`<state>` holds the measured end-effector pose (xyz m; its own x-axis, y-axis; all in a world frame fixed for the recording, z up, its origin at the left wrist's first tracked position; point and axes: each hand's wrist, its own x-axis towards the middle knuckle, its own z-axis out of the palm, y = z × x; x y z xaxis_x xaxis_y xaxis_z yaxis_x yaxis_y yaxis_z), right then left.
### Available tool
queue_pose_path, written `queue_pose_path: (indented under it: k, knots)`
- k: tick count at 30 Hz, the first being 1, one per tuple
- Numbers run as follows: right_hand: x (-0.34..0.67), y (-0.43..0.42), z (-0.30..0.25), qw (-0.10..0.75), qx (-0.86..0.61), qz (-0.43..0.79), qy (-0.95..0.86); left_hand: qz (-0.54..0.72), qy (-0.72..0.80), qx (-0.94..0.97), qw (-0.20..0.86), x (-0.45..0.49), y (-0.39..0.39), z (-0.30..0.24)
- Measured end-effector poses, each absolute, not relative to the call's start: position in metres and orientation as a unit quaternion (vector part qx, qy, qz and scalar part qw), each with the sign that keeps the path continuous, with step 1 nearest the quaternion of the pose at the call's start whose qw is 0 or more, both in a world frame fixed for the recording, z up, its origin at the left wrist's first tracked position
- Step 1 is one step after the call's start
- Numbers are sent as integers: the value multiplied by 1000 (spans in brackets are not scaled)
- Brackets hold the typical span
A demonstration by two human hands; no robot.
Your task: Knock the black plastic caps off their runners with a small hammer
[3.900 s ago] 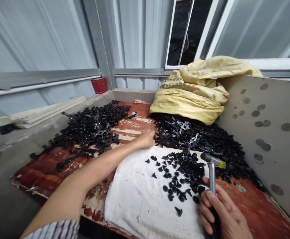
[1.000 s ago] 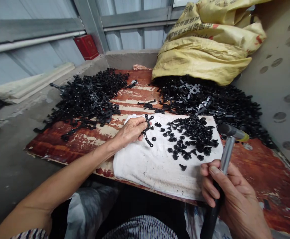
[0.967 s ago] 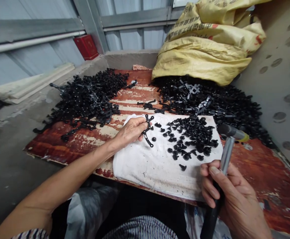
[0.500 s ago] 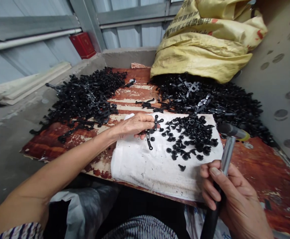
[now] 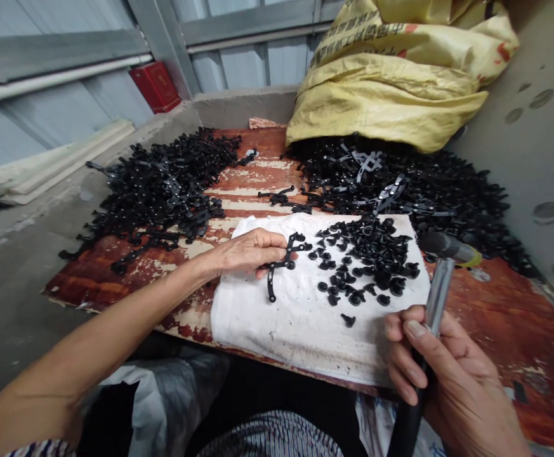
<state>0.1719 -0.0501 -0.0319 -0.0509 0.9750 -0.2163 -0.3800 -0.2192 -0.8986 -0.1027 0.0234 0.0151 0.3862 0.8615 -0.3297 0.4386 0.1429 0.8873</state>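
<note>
My left hand (image 5: 256, 251) pinches a black jointed linkage (image 5: 287, 255) of crossed bars with round ends, low over the white cloth (image 5: 277, 330). One of its arms hangs down toward the cloth. My right hand (image 5: 448, 368) is wrapped round the black grip of a hammer (image 5: 439, 289), whose metal shaft points up and whose head is above the cloth's right edge. Between the hands, many small black round-headed caps (image 5: 376, 254) lie in a loose heap on the cloth.
A pile of black linkages (image 5: 162, 184) covers the table's left side. More linkages (image 5: 457, 184) spill at the right from under a yellow woven sack (image 5: 386, 95). A red box (image 5: 155, 86) sits on the ledge at the back left. The worn red-brown tabletop (image 5: 486, 317) shows around the cloth.
My left hand has shifted slightly left and down, and the linkage has turned, its lower arm swinging left. The right hand and hammer stay nearly where they were.
</note>
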Motion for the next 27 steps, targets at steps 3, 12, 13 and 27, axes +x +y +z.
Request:
queue_pose_path:
  k: [3, 12, 13, 27]
  knots:
    - [174, -51, -34, 525, -440, 646, -336, 194, 522, 617, 557, -107, 22, 16]
    - [175, -52, -35, 525, -430, 651, -341, 258, 577, 543, 552, -114, 11, 10]
    - [175, -52, -35, 525, -431, 650, -341, 259, 586, 531, 554, -113, 9, 10]
    - [171, -55, -32, 525, -465, 626, -343, 271, 620, 404, 615, -104, 2, 5]
